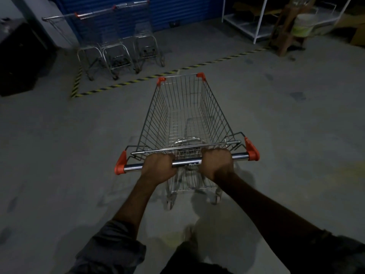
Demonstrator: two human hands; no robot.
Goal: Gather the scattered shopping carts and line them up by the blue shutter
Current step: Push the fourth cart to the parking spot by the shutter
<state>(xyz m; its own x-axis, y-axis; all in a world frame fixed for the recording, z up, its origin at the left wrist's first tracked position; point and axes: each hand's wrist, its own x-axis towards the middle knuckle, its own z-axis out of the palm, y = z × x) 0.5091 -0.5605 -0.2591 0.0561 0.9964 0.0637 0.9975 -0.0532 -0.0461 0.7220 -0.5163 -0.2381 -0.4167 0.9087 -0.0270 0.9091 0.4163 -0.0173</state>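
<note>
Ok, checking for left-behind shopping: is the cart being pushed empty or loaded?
Empty. The cart gripped by the left hand and right hand shows only bare wire mesh, floor visible through it.

Fingertips of the left hand [159,168] and right hand [217,163] are hidden under the cart handle [185,162], its label [192,164] is blurred, the near wheels [170,203] are smeared, the far blue shutter [177,12] and white rack [256,26] are cut by the top edge, and a small dark item [174,24] at the shutter's foot is left unidentified.
</note>
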